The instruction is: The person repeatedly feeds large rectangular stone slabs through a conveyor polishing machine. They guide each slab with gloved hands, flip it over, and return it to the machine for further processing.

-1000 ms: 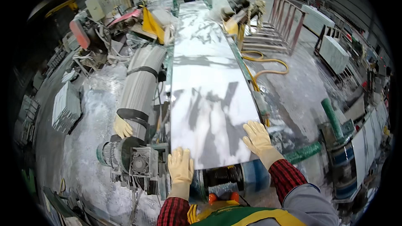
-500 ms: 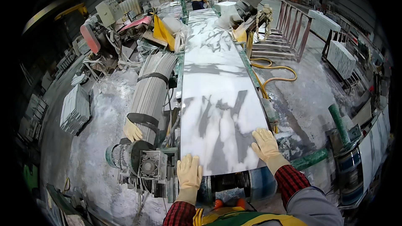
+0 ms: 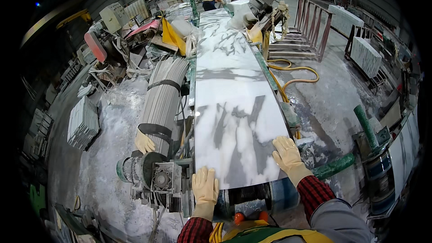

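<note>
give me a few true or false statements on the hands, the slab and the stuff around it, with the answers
1. The left hand and right hand are both gloved. True.
2. The right hand is clenched in a fist. False: its fingers are extended.
3. The slab is solid black. False: it is white with grey veins.
4. A spare glove lies left of the slab. True.
5. A hose lies left of the slab. False: the yellow hose lies right of it.

Illumination is bright at centre and dim at the upper left, where a small blue light (image 3: 38, 4) shows. The pale slab (image 3: 238, 87) reflects strongly, with a glint on its left edge. The left hand (image 3: 205, 190) and right hand (image 3: 288, 158) appear sharp; distant detail is soft. Straight edges bow toward the black circular rim.
</note>
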The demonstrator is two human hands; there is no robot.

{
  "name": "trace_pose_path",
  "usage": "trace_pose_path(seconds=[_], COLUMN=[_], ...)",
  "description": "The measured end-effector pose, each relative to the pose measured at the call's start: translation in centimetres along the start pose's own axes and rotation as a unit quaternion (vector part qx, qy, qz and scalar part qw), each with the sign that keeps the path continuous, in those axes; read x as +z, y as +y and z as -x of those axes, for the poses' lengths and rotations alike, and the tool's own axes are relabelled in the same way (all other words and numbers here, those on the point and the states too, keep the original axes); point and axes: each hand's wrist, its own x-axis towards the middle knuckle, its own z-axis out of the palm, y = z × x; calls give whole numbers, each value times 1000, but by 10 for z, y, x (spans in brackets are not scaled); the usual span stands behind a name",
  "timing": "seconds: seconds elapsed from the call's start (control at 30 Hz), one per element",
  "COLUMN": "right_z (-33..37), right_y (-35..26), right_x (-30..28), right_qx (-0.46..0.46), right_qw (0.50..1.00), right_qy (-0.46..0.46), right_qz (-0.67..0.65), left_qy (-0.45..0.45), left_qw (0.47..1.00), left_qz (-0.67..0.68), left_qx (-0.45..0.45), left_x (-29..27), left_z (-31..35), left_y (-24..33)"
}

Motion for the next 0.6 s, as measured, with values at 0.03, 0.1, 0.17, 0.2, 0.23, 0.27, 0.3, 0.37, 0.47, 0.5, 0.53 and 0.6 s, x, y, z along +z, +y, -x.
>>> trace_pose_path(seconds=[0.03,0.1,0.17,0.2,0.23,0.27,0.3,0.37,0.47,0.5,0.53,0.6], right_z=[1,2,2,2,2,1,1,2,4,6,7,8], right_y=[1,1,-1,-2,-4,-6,-8,-10,-9,-9,-9,-8], right_x=[1,0,-3,-5,-8,-10,-13,-14,-13,-12,-11,-11], right_qx=[-4,7,15,17,20,21,22,23,20,19,18,19], right_qw=[1000,1000,1000,1000,999,999,999,999,1000,1000,1000,1000], right_qy=[6,-9,-19,-21,-24,-23,-23,-22,-14,-11,-7,-11], right_qz=[2,2,-4,-9,-14,-15,-17,-17,-12,-9,-7,-8], left_qy=[5,16,17,15,12,6,0,2,19,16,13,6], left_qw=[1000,1000,1000,1000,1000,1000,1000,1000,1000,1000,1000,1000], left_qz=[3,-7,-10,-9,-7,-9,-12,-17,-24,-26,-28,-19], left_qx=[4,11,12,10,8,3,-2,-2,6,4,3,-1], left_x=[0,-2,-2,-1,-1,-1,-4,-4,0,0,0,-2], left_z=[0,1,2,1,1,1,1,2,6,7,7,8], left_y=[0,2,2,2,2,2,4,5,3,3,3,5])
